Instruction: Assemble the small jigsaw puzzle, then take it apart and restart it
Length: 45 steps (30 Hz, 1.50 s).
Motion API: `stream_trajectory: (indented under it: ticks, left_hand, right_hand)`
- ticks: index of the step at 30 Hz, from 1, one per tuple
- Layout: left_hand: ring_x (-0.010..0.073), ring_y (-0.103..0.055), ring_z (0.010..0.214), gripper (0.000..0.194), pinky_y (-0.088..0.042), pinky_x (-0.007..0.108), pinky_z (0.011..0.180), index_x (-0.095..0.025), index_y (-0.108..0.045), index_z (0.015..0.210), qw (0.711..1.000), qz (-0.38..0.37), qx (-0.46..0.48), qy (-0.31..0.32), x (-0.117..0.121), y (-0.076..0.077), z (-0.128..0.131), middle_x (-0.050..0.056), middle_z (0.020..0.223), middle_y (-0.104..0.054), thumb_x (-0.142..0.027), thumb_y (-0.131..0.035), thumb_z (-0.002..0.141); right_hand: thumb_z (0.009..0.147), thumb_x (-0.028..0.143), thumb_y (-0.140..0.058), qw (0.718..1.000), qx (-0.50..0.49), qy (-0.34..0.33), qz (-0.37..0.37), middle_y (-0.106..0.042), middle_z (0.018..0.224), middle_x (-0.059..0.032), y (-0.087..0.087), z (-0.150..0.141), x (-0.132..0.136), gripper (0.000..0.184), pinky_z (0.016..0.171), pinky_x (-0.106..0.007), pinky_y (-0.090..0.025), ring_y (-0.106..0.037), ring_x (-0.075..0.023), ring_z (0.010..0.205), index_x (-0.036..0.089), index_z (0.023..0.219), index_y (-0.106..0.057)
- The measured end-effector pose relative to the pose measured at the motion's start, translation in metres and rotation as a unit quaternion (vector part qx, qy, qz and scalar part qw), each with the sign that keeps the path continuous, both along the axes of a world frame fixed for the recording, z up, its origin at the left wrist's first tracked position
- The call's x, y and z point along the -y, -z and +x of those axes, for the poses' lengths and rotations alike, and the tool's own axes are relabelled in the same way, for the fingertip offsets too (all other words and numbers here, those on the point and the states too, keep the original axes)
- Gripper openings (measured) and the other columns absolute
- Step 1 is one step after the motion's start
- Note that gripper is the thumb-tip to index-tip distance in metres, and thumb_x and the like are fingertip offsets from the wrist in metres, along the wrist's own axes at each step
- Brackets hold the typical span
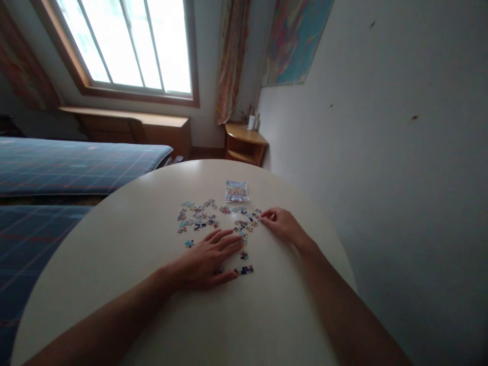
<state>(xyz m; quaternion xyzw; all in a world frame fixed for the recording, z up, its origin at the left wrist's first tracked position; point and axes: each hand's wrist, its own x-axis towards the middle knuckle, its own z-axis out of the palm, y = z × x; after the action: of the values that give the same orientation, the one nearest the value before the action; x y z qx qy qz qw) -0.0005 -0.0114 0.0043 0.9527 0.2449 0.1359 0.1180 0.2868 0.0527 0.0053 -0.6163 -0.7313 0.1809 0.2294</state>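
Many small jigsaw puzzle pieces [200, 216] lie spread over the middle of a round white table [183, 325]. My left hand [209, 259] rests flat with its fingers spread, partly covering a joined strip of puzzle pieces [247, 270] under the thumb. Beside its fingertips lie a few loose pieces, and a single blue piece [189, 244] sits to its left. At the right edge of the spread, my right hand [280, 223] pinches a puzzle piece [260, 219] between thumb and fingers; the piece is small and partly hidden.
A small printed picture sheet [237, 191] lies beyond the pieces. A white wall [400, 193] stands close on the right. Beds with plaid blue covers [76, 165] are on the left, and a wooden corner shelf [246, 134] stands behind the table.
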Motion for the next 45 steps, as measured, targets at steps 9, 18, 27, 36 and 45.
stream_trajectory:
  ticks: [9, 18, 27, 36, 45]
  left_hand:
    - [0.0308, -0.047, 0.129, 0.048, -0.035, 0.051, 0.110, -0.018, -0.049, 0.137, 0.958, 0.099, 0.024, -0.267, -0.039, 0.012, -0.044, 0.012, 0.141, -0.053, -0.042, -0.045, 0.096]
    - [0.0276, -0.050, 0.128, 0.053, -0.039, 0.042, 0.109, -0.008, -0.048, 0.139, 0.899, 0.091, 0.012, -0.428, -0.079, 0.036, -0.085, 0.014, 0.138, -0.057, -0.028, -0.031, 0.094]
    - [0.0246, -0.049, 0.130, 0.049, -0.036, 0.039, 0.112, -0.010, -0.048, 0.138, 0.883, 0.052, 0.033, -0.465, -0.080, 0.038, -0.083, 0.010, 0.139, -0.056, -0.023, -0.032, 0.094]
    - [0.0275, -0.051, 0.126, 0.041, -0.040, 0.042, 0.108, -0.014, -0.054, 0.131, 0.858, 0.045, 0.057, -0.509, -0.081, 0.034, -0.085, 0.010, 0.133, -0.061, -0.022, -0.038, 0.094]
    - [0.0237, -0.050, 0.127, 0.041, -0.039, 0.040, 0.108, -0.020, -0.057, 0.130, 0.895, 0.050, 0.043, -0.441, -0.084, 0.039, -0.093, 0.005, 0.134, -0.061, -0.025, -0.037, 0.095]
  right_hand:
    - [0.086, 0.028, -0.056, 0.995, -0.038, 0.079, 0.048, -0.071, 0.100, -0.0109, 0.007, 0.006, -0.010, 0.025, 0.082, -0.032, -0.049, -0.065, -0.0198, 0.089, 0.015, 0.101, -0.072]
    - [0.087, 0.024, -0.055, 0.993, -0.027, 0.022, 0.115, -0.071, 0.106, -0.0094, 0.023, 0.005, -0.018, 0.024, 0.099, -0.037, -0.045, -0.063, -0.0216, 0.102, 0.018, 0.100, -0.074]
    - [0.089, 0.027, -0.053, 0.994, 0.000, -0.015, 0.112, -0.069, 0.115, -0.0095, 0.025, 0.002, -0.018, 0.027, 0.102, -0.043, -0.042, -0.060, -0.0239, 0.108, 0.021, 0.103, -0.075]
    - [0.089, 0.028, -0.053, 0.994, 0.017, -0.012, 0.105, -0.067, 0.116, -0.0104, 0.027, 0.002, -0.020, 0.029, 0.103, -0.043, -0.042, -0.058, -0.0242, 0.111, 0.020, 0.106, -0.074]
    - [0.089, 0.030, -0.052, 0.995, 0.028, -0.007, 0.093, -0.066, 0.119, -0.0113, 0.025, 0.000, -0.019, 0.031, 0.104, -0.043, -0.040, -0.057, -0.0250, 0.113, 0.019, 0.109, -0.074]
